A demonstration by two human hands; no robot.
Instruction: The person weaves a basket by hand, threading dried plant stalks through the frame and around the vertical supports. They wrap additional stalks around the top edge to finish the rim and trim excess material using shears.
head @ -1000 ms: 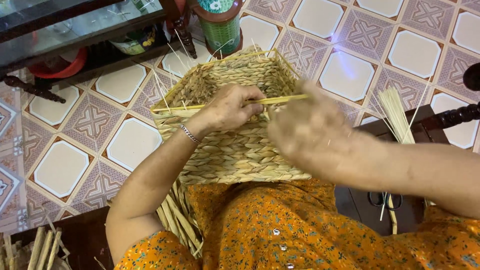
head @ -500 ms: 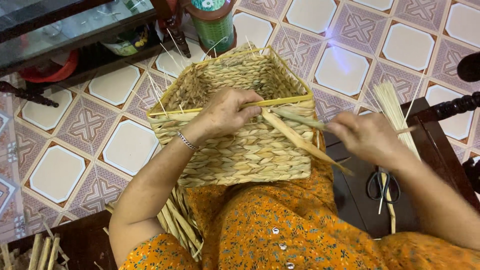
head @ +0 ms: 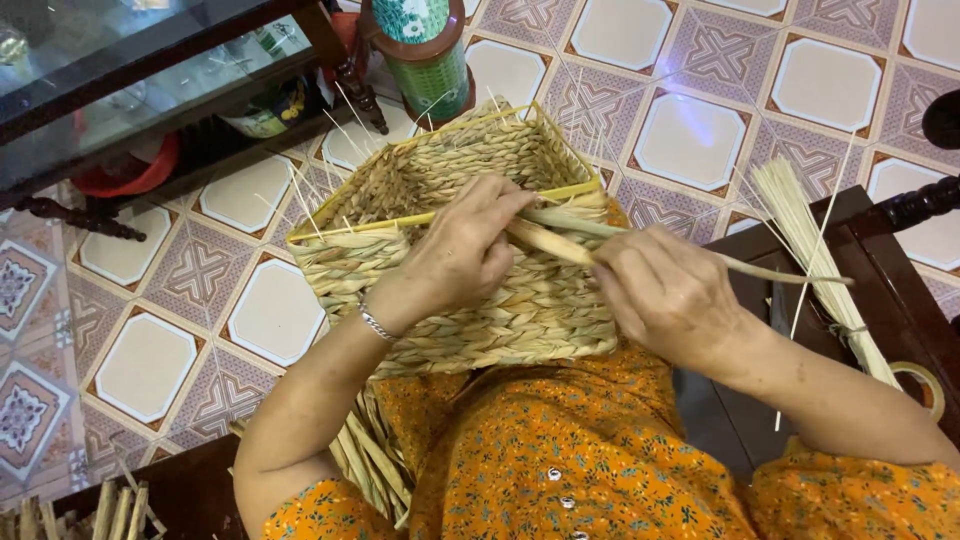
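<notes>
Head view: a patterned tile floor (head: 690,130) in grey and cream is seen below. A woven straw basket (head: 470,260) is rested on an orange floral lap (head: 560,460), its open top turned toward the floor. The left hand (head: 462,250) is pinched on the basket rim where a flat straw strand (head: 560,245) comes in. The right hand (head: 665,295) is closed around that strand and a thin reed. A dark wooden table (head: 880,270) is set at right, with a tied bundle of pale reeds (head: 815,240) laid on it. A glass-topped shelf (head: 150,90) and a green cylindrical container (head: 428,55) are placed at the top. Loose straw (head: 370,465) is hung under the basket.
</notes>
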